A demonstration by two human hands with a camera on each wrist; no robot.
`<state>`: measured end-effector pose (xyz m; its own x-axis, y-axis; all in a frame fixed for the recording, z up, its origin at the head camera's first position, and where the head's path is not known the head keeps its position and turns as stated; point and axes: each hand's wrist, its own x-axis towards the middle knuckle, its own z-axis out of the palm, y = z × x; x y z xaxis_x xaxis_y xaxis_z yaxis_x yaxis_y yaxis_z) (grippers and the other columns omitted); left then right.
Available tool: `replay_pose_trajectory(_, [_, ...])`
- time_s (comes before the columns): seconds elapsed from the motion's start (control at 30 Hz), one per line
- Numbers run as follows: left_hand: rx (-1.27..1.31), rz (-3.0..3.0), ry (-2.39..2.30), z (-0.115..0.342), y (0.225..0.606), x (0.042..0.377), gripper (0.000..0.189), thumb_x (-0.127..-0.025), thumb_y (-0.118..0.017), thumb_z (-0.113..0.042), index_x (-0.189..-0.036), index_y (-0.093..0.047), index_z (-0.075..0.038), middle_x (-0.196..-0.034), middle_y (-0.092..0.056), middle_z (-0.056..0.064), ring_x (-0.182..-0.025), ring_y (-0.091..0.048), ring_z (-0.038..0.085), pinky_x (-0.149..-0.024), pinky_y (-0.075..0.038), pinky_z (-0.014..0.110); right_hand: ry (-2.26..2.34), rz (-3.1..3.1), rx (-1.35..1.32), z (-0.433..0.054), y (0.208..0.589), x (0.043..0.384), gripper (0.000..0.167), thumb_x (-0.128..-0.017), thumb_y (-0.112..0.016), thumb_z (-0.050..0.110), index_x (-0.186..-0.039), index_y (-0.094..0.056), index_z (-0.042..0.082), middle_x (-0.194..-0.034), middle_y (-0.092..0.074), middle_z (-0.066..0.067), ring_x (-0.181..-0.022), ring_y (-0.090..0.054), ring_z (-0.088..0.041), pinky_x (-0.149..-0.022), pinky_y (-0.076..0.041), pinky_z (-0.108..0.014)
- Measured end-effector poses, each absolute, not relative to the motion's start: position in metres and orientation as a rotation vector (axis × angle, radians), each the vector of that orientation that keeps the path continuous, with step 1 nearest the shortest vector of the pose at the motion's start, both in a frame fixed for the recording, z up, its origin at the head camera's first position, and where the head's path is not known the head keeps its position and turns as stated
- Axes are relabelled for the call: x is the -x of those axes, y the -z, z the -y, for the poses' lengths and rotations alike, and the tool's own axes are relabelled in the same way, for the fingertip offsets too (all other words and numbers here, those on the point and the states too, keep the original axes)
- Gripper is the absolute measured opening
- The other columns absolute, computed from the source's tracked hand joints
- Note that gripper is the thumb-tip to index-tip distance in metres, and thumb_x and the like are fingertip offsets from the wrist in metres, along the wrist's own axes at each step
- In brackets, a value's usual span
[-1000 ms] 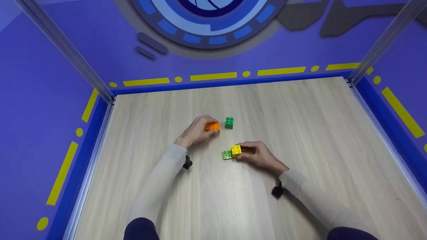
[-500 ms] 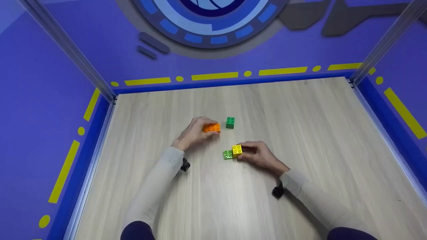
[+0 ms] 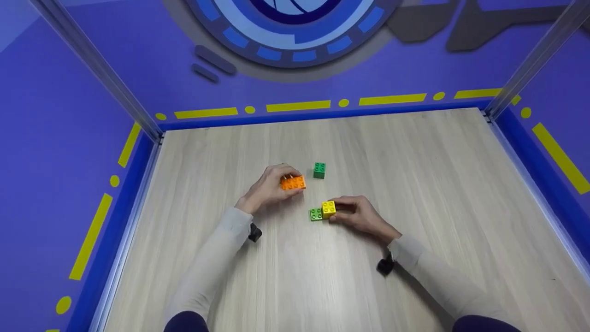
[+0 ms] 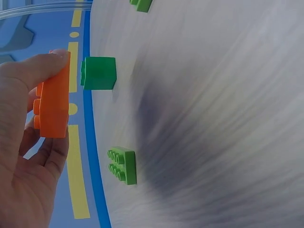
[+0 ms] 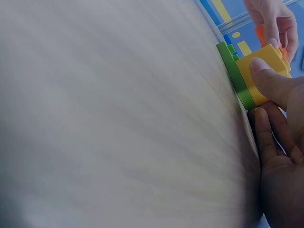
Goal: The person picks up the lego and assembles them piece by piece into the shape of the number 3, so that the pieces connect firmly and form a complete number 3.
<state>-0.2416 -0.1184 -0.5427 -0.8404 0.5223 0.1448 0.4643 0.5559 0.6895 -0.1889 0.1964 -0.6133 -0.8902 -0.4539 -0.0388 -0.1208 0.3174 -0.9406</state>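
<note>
My left hand [image 3: 272, 185] grips an orange toy building brick [image 3: 293, 183] by its sides, thumb on the near side. In the left wrist view the orange brick [image 4: 55, 99] is raised above the table, studs facing left. My right hand [image 3: 362, 214] pinches a yellow building brick [image 3: 328, 209], which sits on one end of a flat light green brick [image 5: 233, 76]. The other studded end of this light green brick [image 3: 315, 214] sticks out to the left. Beyond them stands a dark green brick [image 3: 319, 170], touched by neither hand.
In the left wrist view another light green studded brick [image 4: 122, 166] lies on the table; the left hand hides it from the head view. Blue-purple panels [image 3: 295, 87] with yellow markings wall in the wooden table [image 3: 392, 152] at the back and sides.
My left hand has drawn back slightly toward me with the orange brick, and more of its studded top shows. The right hand stays in place on the yellow brick.
</note>
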Motion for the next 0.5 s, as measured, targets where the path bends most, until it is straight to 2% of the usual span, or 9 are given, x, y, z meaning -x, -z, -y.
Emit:
replay_pose_trajectory(0.37, [-0.911,-2.679,-1.187,0.1155,0.5411,0.2363,0.033,-0.095,-0.084,-0.028,-0.124,-0.074,-0.015,-0.117,-0.073,-0.001,-0.103,-0.064,0.015,-0.096,-0.056,0.035,1.584,-2.305,0.539,-0.1967,0.6136,0.1885,0.048,-0.09,-0.088,0.023,-0.135,-0.074,0.014,-0.131,-0.076,-0.007,-0.118,-0.073,-0.022,-0.104,-0.056,-0.03])
replay_pose_trajectory(0.5, [-0.935,-2.669,-1.201,0.1148,0.5393,0.2358,0.032,-0.095,-0.084,-0.029,-0.122,-0.074,-0.015,-0.114,-0.073,-0.002,-0.102,-0.065,0.013,-0.095,-0.056,0.034,1.613,-2.298,0.585,-0.1965,0.6143,0.1888,0.047,-0.09,-0.088,0.02,-0.134,-0.075,0.011,-0.13,-0.076,-0.01,-0.118,-0.074,-0.024,-0.103,-0.057,-0.029])
